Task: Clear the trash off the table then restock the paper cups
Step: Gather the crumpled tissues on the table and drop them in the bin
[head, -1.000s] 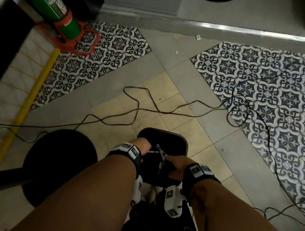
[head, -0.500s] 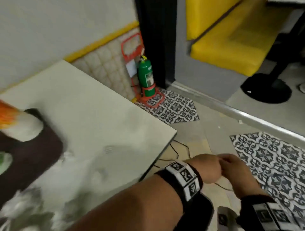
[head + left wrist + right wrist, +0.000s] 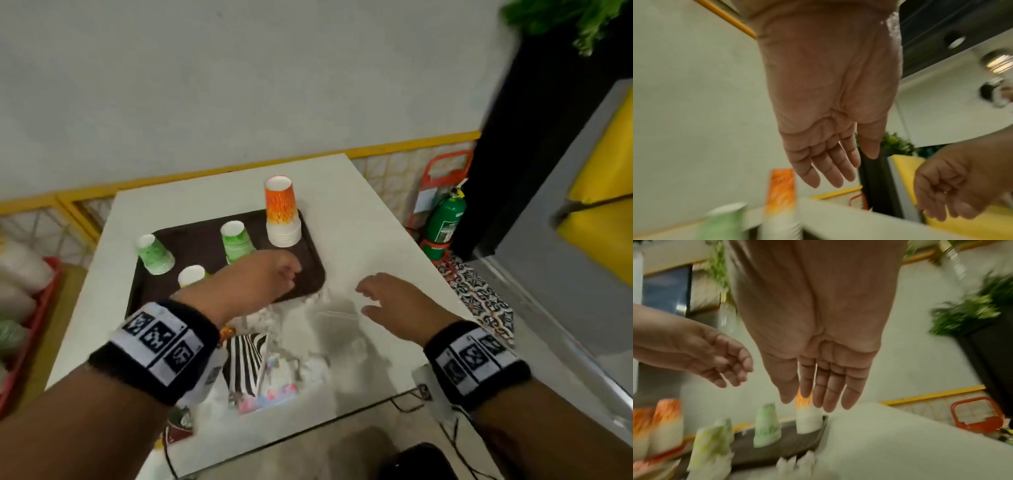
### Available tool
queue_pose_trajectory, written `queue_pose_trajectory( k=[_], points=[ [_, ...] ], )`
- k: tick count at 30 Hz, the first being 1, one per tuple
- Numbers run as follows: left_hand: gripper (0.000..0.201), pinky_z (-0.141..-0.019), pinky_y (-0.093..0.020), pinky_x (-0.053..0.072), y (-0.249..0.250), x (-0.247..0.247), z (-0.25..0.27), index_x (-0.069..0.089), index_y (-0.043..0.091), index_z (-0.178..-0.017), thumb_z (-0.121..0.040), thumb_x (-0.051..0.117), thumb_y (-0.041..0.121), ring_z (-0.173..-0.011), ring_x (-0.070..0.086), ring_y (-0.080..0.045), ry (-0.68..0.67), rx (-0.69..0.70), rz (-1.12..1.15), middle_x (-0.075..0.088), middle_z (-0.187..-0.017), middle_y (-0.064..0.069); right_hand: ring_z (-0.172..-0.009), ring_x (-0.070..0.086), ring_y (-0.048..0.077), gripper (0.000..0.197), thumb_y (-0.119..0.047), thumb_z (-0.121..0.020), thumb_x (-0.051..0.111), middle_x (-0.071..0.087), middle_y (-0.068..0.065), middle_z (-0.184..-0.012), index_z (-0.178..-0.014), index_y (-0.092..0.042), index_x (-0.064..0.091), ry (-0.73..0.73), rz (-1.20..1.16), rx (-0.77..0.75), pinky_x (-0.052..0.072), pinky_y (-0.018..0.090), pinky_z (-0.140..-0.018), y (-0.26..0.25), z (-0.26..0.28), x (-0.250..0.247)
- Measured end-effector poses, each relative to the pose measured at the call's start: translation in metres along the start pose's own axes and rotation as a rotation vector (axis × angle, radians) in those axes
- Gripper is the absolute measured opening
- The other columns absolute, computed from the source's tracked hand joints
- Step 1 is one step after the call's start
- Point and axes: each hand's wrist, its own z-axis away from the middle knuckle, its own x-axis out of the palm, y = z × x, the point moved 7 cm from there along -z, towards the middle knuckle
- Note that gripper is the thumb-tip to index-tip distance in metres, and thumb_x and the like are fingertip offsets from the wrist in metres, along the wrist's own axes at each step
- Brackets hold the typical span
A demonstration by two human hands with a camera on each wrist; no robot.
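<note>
We see both hands held over the white bench (image 3: 359,219), neither gripping anything. The left hand (image 3: 263,274) hangs above the near right part of the dark brown tray (image 3: 191,240), its fingers relaxed and nearly straight in the left wrist view. The right hand (image 3: 394,294) hovers just beside the tray's right corner, over bare bench, fingers spread loosely and empty. On the tray, upside down, stand a tall stack of orange cups (image 3: 281,212) at the far right corner, a green cup (image 3: 236,241) near the middle, another green cup (image 3: 154,255) to the left, and a yellowish cup (image 3: 191,275) partly hidden by the left forearm. The trash lies on the near part of the bench: crumpled white paper (image 3: 308,342) and a zebra-striped wrapper (image 3: 245,363) below the left wrist. To the left of the bench, a red crate (image 3: 30,325) holds more cups, blurred.
</note>
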Motion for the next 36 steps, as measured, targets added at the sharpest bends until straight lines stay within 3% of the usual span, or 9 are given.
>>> queue_pose_trajectory(
  k=[5,7,9,11,17,21,28,32,36],
  points=[
    [0.048,-0.097,-0.019,0.041,-0.090,0.033,0.047,0.057,0.017,-0.129,-0.087,0.073,0.031,-0.119,0.056,-0.014,-0.048,-0.163,-0.007,0.057,-0.125,0.004,-0.123,0.051,0.030,0.043,-0.014,-0.095,0.054,0.049,0.011,-0.133,-0.137,-0.013,0.047,-0.196,0.283,0.025,0.041,0.036,-0.102,-0.008,-0.047,0.052],
    [0.061,-0.099,-0.028,0.046,-0.104,0.050,0.054,0.056,0.022,-0.129,-0.078,0.073,0.052,-0.115,0.056,-0.014,-0.046,-0.157,0.010,0.058,-0.124,0.006,-0.124,0.049,0.032,0.041,-0.012,-0.095,0.049,0.048,0.014,-0.135,-0.136,-0.010,0.045,-0.233,0.362,0.040,0.041,0.038,-0.103,-0.009,-0.054,0.066],
    [0.089,-0.110,-0.033,0.037,-0.113,0.067,0.058,0.042,0.032,-0.143,-0.068,0.065,0.073,-0.131,0.041,-0.013,-0.061,-0.172,0.003,0.044,-0.142,0.011,-0.125,0.048,0.032,0.041,-0.011,-0.096,0.043,0.047,0.015,-0.135,-0.137,-0.009,0.043,-0.238,0.405,0.046,0.040,0.039,-0.104,-0.010,-0.055,0.076],
    [0.097,-0.116,-0.032,0.029,-0.116,0.077,0.059,0.031,0.030,-0.151,-0.071,0.067,0.071,-0.140,0.029,-0.015,-0.040,-0.206,0.013,0.031,-0.152,0.007,-0.124,0.049,0.032,0.042,-0.012,-0.097,0.039,0.048,0.015,-0.135,-0.139,-0.008,0.041,-0.218,0.420,0.042,0.039,0.038,-0.103,-0.010,-0.057,0.083],
    [0.074,-0.114,-0.033,0.033,-0.111,0.074,0.043,0.039,0.029,-0.147,-0.084,0.061,0.062,-0.134,0.039,-0.016,0.097,-0.142,-0.010,0.040,-0.147,0.006,-0.116,0.053,0.033,0.034,-0.010,-0.094,0.047,0.049,0.014,-0.127,-0.127,-0.006,0.050,-0.233,0.347,0.088,0.041,0.035,-0.096,-0.004,-0.064,0.081],
    [0.057,-0.110,-0.034,0.039,-0.110,0.067,0.018,0.047,0.025,-0.142,-0.091,0.061,0.045,-0.127,0.047,-0.016,0.136,-0.131,0.029,0.047,-0.140,0.003,-0.098,0.051,0.029,0.009,-0.015,-0.097,0.047,0.050,0.014,-0.112,-0.103,-0.010,0.050,-0.072,0.092,0.210,0.034,0.029,-0.079,-0.002,-0.078,0.053],
    [0.047,-0.092,-0.033,0.048,-0.105,0.079,-0.023,0.056,0.029,-0.124,-0.084,0.067,0.052,-0.104,0.058,-0.024,-0.091,-0.206,-0.048,0.048,-0.119,-0.004,-0.138,0.038,0.032,0.106,-0.062,-0.074,0.073,0.037,0.017,-0.147,-0.147,-0.001,0.026,-0.104,-0.064,0.525,0.038,0.041,-0.110,-0.019,-0.104,0.069],
    [0.046,-0.081,-0.029,0.043,-0.103,0.087,-0.033,0.060,0.028,-0.115,-0.076,0.076,0.049,-0.099,0.058,-0.024,-0.170,-0.201,-0.126,0.045,-0.109,-0.001,-0.131,0.045,0.030,0.085,-0.045,-0.079,0.076,0.041,0.015,-0.141,-0.141,-0.004,0.035,-0.104,-0.044,0.575,0.040,0.037,-0.106,-0.023,-0.117,0.084],
    [0.047,-0.085,-0.030,0.046,-0.104,0.093,-0.039,0.062,0.027,-0.115,-0.074,0.079,0.044,-0.098,0.058,-0.022,-0.217,-0.162,-0.183,0.046,-0.111,-0.001,-0.128,0.049,0.031,0.039,-0.021,-0.098,0.053,0.049,0.016,-0.138,-0.132,-0.003,0.049,-0.133,0.112,0.520,0.041,0.034,-0.104,-0.021,-0.122,0.087]
  ],
)
